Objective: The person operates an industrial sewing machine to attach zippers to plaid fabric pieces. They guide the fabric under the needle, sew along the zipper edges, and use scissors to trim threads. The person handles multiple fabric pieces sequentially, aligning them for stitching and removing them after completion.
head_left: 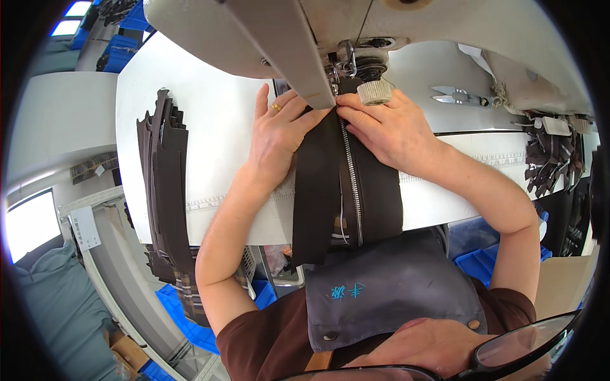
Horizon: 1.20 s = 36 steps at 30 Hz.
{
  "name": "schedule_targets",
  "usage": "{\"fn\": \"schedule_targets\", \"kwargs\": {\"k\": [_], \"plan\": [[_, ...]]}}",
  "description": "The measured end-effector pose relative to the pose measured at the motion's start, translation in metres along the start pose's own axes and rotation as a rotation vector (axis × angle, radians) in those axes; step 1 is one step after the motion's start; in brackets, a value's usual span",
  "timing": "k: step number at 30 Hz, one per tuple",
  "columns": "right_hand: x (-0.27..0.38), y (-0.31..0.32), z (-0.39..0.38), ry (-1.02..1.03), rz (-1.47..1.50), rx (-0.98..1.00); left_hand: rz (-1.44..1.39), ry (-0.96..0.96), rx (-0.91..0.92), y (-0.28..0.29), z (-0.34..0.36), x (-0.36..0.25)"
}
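A dark brown fabric piece (318,190) with a silver zipper (350,184) down its middle lies on the white sewing table (216,120) and hangs over the near edge. My left hand (279,124), a ring on one finger, presses flat on the fabric's left side. My right hand (391,127) presses on the right side, its fingertips at the zipper's top. Both hands sit just below the needle area (337,66) of the grey-white sewing machine (267,32), whose arm hides the fabric's far end.
A stack of dark brown cut pieces (165,178) drapes over the table's left edge. Metal thread snips (459,97) lie at the right. More dark pieces (549,159) hang at the far right. Blue bins (483,257) stand below the table.
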State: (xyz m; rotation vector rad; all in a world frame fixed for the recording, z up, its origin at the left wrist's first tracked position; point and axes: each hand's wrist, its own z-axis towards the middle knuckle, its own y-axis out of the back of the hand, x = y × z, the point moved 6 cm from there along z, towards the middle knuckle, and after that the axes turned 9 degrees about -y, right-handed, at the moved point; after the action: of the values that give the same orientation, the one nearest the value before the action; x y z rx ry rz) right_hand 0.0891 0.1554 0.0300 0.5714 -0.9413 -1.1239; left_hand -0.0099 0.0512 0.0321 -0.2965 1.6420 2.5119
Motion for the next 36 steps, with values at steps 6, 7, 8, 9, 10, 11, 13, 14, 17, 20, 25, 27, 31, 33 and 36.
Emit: {"fn": "schedule_targets", "kwargs": {"k": [6, 7, 8, 9, 10, 11, 13, 14, 17, 20, 25, 27, 31, 33, 36], "plan": [[0.000, 0.001, 0.000, 0.014, -0.003, -0.022, 0.029, -0.036, -0.003, 0.000, 0.000, 0.000], [0.000, 0.001, -0.001, 0.016, -0.005, -0.026, 0.019, -0.035, -0.003, -0.001, -0.002, 0.001], [0.000, 0.001, -0.001, 0.014, 0.002, -0.029, 0.009, -0.033, -0.003, -0.002, -0.002, 0.001], [0.000, 0.000, -0.001, 0.011, 0.008, -0.032, 0.009, -0.035, -0.006, -0.002, -0.002, 0.002], [-0.001, 0.000, -0.001, 0.009, 0.014, -0.034, 0.008, -0.037, -0.008, -0.002, -0.002, 0.002], [-0.001, 0.000, -0.001, 0.008, 0.017, -0.037, 0.007, -0.039, -0.012, -0.002, -0.002, 0.002], [-0.001, -0.001, -0.001, 0.010, 0.025, -0.039, 0.013, -0.038, -0.017, -0.003, -0.003, 0.002], [-0.001, 0.000, 0.000, 0.007, 0.022, -0.034, 0.017, -0.037, -0.020, -0.003, -0.003, 0.002], [0.001, 0.001, 0.000, 0.007, 0.010, -0.020, 0.033, -0.068, -0.012, -0.001, -0.001, -0.001], [0.000, 0.000, 0.000, 0.008, 0.006, -0.014, 0.033, -0.035, 0.020, -0.002, -0.002, 0.000], [0.000, 0.001, 0.000, 0.008, 0.053, -0.028, -0.007, 0.005, 0.028, 0.001, -0.002, -0.001], [0.000, 0.001, 0.000, 0.008, 0.037, -0.022, -0.018, 0.023, 0.031, 0.000, -0.003, -0.002], [-0.004, -0.001, -0.003, 0.000, 0.035, 0.018, 0.000, 0.049, 0.071, -0.002, -0.007, -0.002], [-0.003, 0.007, 0.001, 0.013, -0.061, 0.050, -0.021, 0.082, 0.087, -0.001, -0.007, -0.003], [-0.007, 0.007, 0.000, -0.014, -0.127, 0.143, -0.011, 0.091, 0.098, -0.003, -0.010, -0.002]]}}
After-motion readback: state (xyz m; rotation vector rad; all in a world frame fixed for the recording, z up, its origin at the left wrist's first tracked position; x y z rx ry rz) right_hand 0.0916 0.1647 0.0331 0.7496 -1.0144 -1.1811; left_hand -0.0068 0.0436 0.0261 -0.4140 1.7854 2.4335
